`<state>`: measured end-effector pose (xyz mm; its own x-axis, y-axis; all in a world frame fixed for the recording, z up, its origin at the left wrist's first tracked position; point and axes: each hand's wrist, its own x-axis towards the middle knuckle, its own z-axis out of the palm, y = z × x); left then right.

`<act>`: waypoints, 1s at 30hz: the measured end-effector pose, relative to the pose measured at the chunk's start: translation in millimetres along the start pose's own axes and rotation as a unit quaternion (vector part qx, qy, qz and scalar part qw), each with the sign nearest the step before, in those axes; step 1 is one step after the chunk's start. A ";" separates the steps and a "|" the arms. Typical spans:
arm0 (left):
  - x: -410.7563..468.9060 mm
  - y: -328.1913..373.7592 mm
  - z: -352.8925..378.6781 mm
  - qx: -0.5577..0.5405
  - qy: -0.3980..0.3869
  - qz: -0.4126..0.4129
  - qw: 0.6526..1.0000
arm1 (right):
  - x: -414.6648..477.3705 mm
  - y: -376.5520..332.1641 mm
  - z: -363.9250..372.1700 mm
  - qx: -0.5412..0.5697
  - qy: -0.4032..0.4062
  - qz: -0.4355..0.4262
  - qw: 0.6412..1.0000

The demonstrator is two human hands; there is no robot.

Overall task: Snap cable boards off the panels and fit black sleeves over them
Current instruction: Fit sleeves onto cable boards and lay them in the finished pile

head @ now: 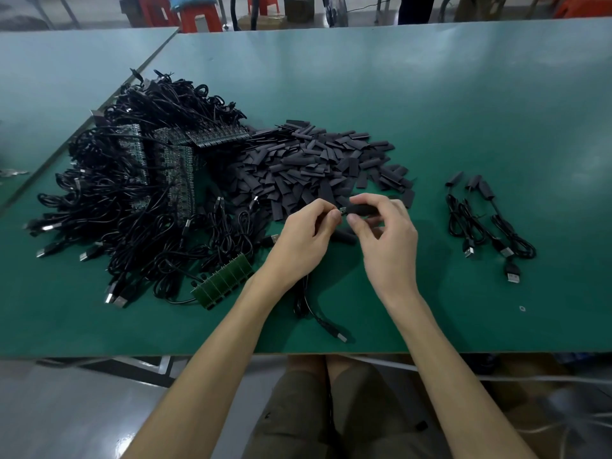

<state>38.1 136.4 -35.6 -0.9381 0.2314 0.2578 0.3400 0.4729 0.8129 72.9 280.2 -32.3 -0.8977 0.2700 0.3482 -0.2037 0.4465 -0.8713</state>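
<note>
In the head view, my left grip (304,236) pinches a small cable board (343,211) with curled fingers. Its black cable (308,303) trails under my wrist to a USB plug (341,336) near the front edge of the green worktop (430,111). My right grip (384,240) holds a black sleeve (362,209) between thumb and fingertips, its open end meeting the board's tip. Just behind my hands lies the pile of loose sleeves (314,164), and left of it the heap of cabled panels (149,180). A green panel strip (225,281) lies beside my left forearm. 3 sleeved cables (480,220) lie well apart on the right.
</note>
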 end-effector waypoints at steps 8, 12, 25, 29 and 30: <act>-2.5 2.2 -1.0 0.026 -0.023 0.012 0.999 | -1.5 1.6 8.0 -0.162 0.012 -0.077 0.984; -3.3 1.8 -1.5 0.044 -0.015 0.032 0.998 | -1.4 3.6 8.8 -0.186 0.018 -0.093 0.978; -5.3 2.2 0.5 0.108 -0.015 0.082 0.991 | -3.4 1.4 8.7 -0.151 0.002 -0.069 0.986; -3.9 1.1 0.9 0.092 -0.018 0.059 0.994 | -2.8 0.7 7.9 -0.118 -0.009 -0.058 0.991; -3.1 0.4 0.6 0.077 -0.019 0.050 0.996 | -2.3 0.7 7.9 -0.114 -0.012 -0.054 0.992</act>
<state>41.2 136.4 -36.4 -0.8972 0.3135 0.3110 0.4397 0.5697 0.6944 71.7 273.1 -36.5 -0.8849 0.1911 0.4248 -0.2077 0.6544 -0.7271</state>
